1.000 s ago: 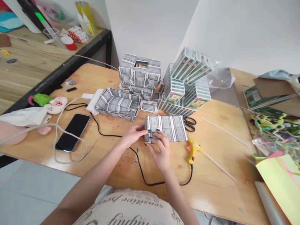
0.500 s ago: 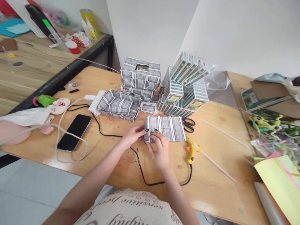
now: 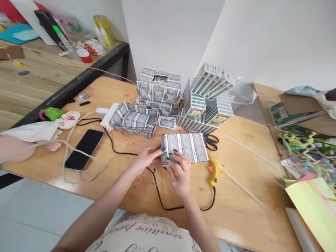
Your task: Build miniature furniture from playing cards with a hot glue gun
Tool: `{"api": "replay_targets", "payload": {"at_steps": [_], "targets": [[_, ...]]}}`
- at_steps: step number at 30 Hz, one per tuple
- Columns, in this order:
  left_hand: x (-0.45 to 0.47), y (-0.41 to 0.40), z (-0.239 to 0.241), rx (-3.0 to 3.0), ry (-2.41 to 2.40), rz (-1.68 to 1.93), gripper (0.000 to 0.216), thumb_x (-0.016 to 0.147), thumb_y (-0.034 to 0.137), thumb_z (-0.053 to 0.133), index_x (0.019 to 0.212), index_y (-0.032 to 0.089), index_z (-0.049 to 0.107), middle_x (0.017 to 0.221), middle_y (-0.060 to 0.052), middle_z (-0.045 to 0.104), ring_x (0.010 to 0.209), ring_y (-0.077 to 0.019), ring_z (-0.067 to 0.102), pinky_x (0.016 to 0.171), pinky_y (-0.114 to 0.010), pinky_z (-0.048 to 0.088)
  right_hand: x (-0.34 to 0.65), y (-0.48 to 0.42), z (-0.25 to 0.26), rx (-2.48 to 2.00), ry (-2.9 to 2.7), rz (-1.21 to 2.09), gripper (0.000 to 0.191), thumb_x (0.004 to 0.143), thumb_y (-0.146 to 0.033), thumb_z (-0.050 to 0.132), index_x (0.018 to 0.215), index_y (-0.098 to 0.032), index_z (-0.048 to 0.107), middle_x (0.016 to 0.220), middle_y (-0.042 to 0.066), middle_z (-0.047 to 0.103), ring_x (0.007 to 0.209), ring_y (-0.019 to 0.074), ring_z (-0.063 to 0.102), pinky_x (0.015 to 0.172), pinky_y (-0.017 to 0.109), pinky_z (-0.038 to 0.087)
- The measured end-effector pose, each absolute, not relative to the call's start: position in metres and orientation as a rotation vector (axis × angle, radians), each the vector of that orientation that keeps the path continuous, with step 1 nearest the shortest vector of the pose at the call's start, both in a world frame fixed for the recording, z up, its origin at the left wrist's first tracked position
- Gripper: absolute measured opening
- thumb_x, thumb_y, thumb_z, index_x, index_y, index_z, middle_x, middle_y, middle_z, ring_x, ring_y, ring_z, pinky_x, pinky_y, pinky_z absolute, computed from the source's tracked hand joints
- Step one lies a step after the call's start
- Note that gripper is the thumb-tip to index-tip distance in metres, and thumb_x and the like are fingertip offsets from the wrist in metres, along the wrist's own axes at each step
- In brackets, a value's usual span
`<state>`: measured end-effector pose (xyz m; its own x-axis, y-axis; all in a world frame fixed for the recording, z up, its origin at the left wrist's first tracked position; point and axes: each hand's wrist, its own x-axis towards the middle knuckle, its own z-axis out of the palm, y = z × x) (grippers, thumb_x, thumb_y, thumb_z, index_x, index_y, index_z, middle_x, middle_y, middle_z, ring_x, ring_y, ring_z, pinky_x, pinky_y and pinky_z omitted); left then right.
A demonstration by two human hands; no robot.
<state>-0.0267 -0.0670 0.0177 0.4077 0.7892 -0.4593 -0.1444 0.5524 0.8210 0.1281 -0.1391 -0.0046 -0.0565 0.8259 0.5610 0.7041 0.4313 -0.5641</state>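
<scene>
A flat panel of joined playing cards [image 3: 187, 146], grey patterned backs up, lies on the wooden table [image 3: 244, 206]. My left hand [image 3: 147, 158] pinches its near left corner. My right hand [image 3: 180, 171] presses fingers on the same corner from the front, so both hands are closed on the panel. A tray made of cards [image 3: 132, 119] and a taller card box [image 3: 158, 87] stand behind. A yellow glue gun [image 3: 215, 169] lies just right of my right hand.
Stacked card packs [image 3: 210, 101] lean at the back. Black scissors [image 3: 211, 141], glue sticks [image 3: 249, 150], a black cord [image 3: 157, 185], a phone [image 3: 84, 148] with a white cable and a pink toy [image 3: 65, 119] lie about. Pipe cleaners [image 3: 301, 147] and yellow paper [image 3: 315, 206] sit at right.
The view has shifted slightly. My hands have stayed on the panel's near left corner, with the fingers adjusting a little and the corner lifted a bit.
</scene>
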Motion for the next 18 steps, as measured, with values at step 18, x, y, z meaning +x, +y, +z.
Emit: {"api": "replay_targets", "payload": {"at_steps": [18], "targets": [[-0.022,-0.081,0.056,1.648,1.21,0.922,0.064,0.066,0.016,0.067,0.126,0.02,0.043,0.123,-0.01,0.049,0.107,-0.022,0.055,0.091,-0.037,0.048,0.151,-0.136,0.036,-1.467,-1.757,-0.012,0.075,0.075,-0.043,0.066,0.136,-0.02,0.028,0.133,0.019,0.039,0.13,0.0358,0.03,0.098,0.063,0.034]]}}
